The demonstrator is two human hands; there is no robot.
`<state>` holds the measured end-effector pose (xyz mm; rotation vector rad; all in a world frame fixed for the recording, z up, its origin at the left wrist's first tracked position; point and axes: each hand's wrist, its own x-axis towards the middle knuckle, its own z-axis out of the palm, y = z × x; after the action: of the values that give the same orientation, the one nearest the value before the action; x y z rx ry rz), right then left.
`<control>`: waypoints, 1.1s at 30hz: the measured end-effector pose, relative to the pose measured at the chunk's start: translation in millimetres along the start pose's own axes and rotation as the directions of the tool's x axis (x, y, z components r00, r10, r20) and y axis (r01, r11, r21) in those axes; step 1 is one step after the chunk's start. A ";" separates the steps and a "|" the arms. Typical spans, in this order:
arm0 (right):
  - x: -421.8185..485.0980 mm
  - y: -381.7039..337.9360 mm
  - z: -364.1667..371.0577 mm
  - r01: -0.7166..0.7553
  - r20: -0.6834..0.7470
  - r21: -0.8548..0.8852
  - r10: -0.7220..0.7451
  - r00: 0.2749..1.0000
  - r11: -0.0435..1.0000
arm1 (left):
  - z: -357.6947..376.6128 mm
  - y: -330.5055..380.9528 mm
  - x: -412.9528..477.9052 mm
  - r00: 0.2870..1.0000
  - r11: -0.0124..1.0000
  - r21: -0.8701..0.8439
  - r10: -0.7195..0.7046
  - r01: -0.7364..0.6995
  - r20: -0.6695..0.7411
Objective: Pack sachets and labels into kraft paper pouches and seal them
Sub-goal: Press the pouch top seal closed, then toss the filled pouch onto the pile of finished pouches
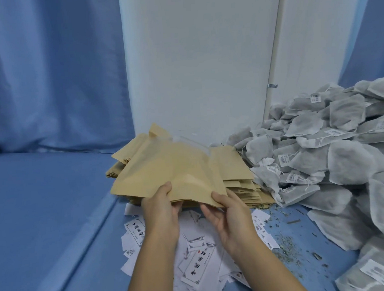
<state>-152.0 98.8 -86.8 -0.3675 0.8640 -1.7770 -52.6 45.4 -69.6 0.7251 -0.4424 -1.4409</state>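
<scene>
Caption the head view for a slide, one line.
The left hand and right hand hold a kraft pouch over the pouch stack, printed labels scattered beneath, grey sachets heaped at right.

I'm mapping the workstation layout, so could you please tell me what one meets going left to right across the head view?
Blue curtain → left hand → right hand → pile of sachets. Both hands hold a kraft pouch; the pouch stack and labels overlap them, so they are left out.
</scene>
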 end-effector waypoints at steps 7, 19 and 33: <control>23.0 12.0 102.1 -0.008 0.201 -0.083 0.025 0.979 0.997 | 9.1 78.3 30.2 0.977 0.958 -0.211 0.208 -0.193 0.051; 79.7 5.0 120.9 0.424 0.261 -0.786 -0.380 0.887 0.449 | -22.7 88.9 85.4 0.920 0.944 0.140 0.325 -0.300 -0.218; 70.0 5.6 27.0 0.448 0.623 -0.704 -0.177 0.762 -0.551 | -5.7 16.0 34.1 0.945 0.966 0.148 0.243 -0.214 -0.220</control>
<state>-157.8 23.9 -83.3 -2.3170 2.2792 -0.7341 -33.5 12.5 -67.7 0.9020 -0.4168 -1.1006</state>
